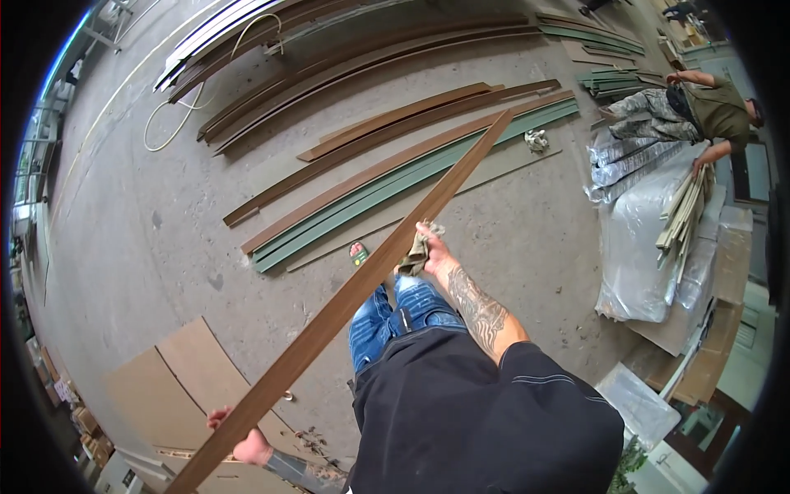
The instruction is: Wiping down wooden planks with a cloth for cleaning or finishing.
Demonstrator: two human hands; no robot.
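Note:
A long brown wood-grain plank (329,317) runs slantwise across my body, from the lower left up to the far right. Under its near end, my left hand (253,447) is closed around it, with fingertips showing on the far edge and the palm hidden. My right hand (436,249) is closed at the plank's right edge near the middle, with a crumpled olive-beige rag (414,257) bunched in it against the wood. Part of the right hand's grip is covered by rag and plank.
Brown strips (395,115) and green strips (420,185) lie in rows on the concrete floor ahead. Cardboard sheets (197,354) lie at left. On the right, a co-worker (691,107) handles pale strips (685,216) over a plastic-wrapped stack (638,263). A white crumpled wad (536,141) sits beyond the plank.

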